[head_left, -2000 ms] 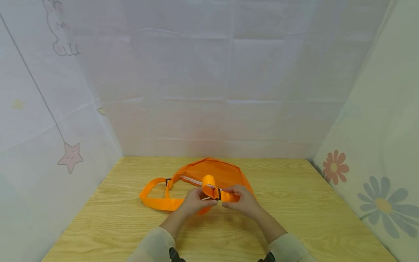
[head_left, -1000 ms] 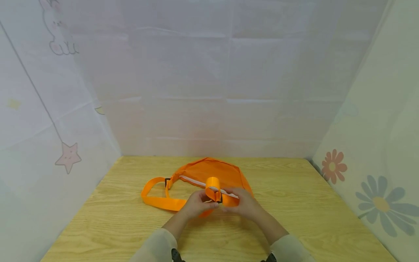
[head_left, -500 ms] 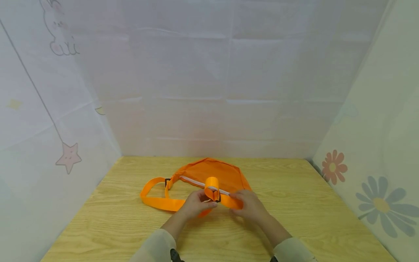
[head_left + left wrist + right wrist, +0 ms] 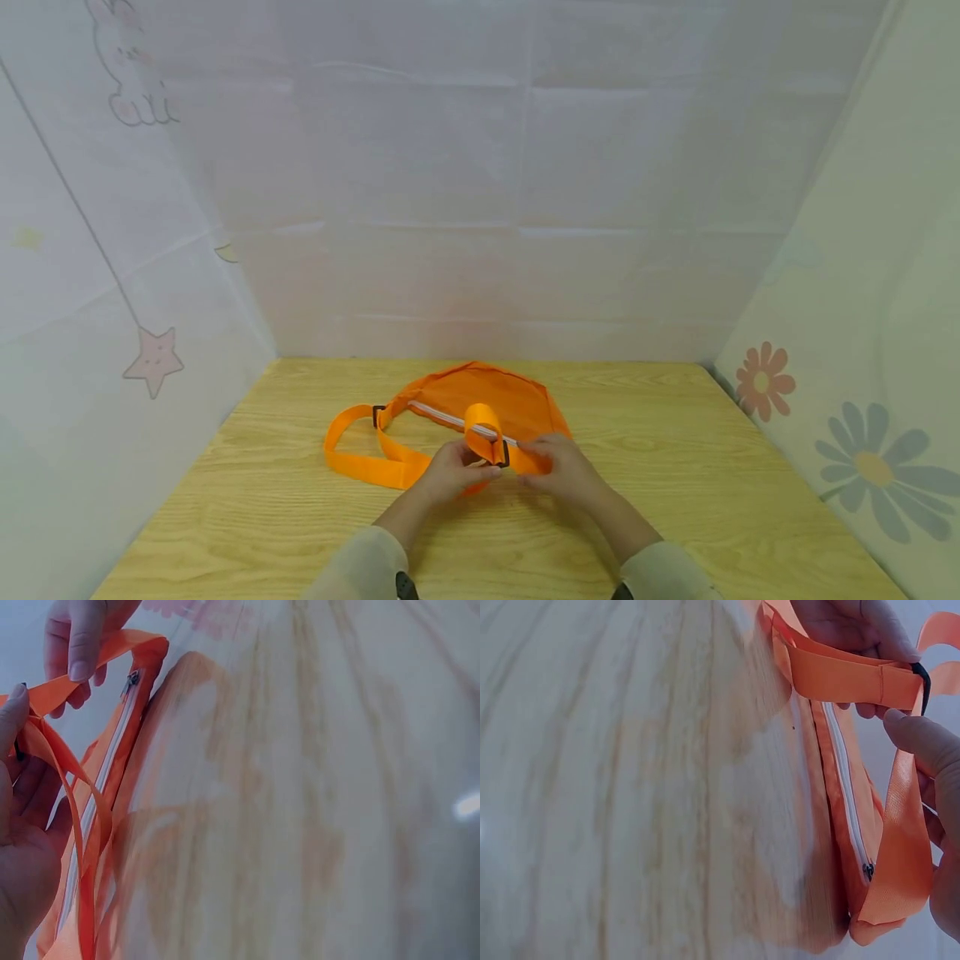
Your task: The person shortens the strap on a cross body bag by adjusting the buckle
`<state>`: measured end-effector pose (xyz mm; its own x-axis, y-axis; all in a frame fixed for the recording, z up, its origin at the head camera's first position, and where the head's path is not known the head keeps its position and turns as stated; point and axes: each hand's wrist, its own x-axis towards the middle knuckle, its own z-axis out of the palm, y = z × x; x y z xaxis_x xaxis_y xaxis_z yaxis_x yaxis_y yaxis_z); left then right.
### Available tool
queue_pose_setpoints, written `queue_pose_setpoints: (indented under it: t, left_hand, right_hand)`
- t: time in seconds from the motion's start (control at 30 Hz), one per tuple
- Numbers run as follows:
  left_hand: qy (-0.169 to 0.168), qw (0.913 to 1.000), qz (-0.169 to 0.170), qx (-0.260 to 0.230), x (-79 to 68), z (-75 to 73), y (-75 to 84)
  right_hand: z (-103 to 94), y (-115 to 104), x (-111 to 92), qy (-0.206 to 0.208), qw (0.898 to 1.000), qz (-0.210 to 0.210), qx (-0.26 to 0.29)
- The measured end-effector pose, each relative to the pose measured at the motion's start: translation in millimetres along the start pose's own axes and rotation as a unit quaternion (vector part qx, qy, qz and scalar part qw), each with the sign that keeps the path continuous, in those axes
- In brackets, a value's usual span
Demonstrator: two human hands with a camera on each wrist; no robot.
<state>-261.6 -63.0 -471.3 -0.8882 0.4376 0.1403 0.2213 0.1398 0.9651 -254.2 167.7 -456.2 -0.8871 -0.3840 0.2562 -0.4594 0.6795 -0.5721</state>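
Strap loop newly shifted beside zipped bag, left fingers pinched on buckle, right fingers around webbing

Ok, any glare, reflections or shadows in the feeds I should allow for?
Head view: soft, even light, faint shadows on the tabletop in front of the orange bag; left wrist view: bright glare at the right edge, tabletop mirroring the bag; right wrist view: small glare at the left edge, bag mirrored again.
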Motion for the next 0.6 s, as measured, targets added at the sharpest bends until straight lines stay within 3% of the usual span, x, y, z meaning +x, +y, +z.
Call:
queue_pose_setpoints:
  t: [0.2,0.6]
  left_hand:
    - [0.001,0.9999,-0.004,0.015,-0.3,-0.4,-0.6]
    - [-0.01,0.9998,-0.004,0.019,0.4,1.5,1.5]
  right_hand:
    - [-0.9,-1.1,1.4,-0.012,0.999,0.03,0.035]
    - [-7.7,-1.8,2.5,-0.036,0.995,0.027,0.09]
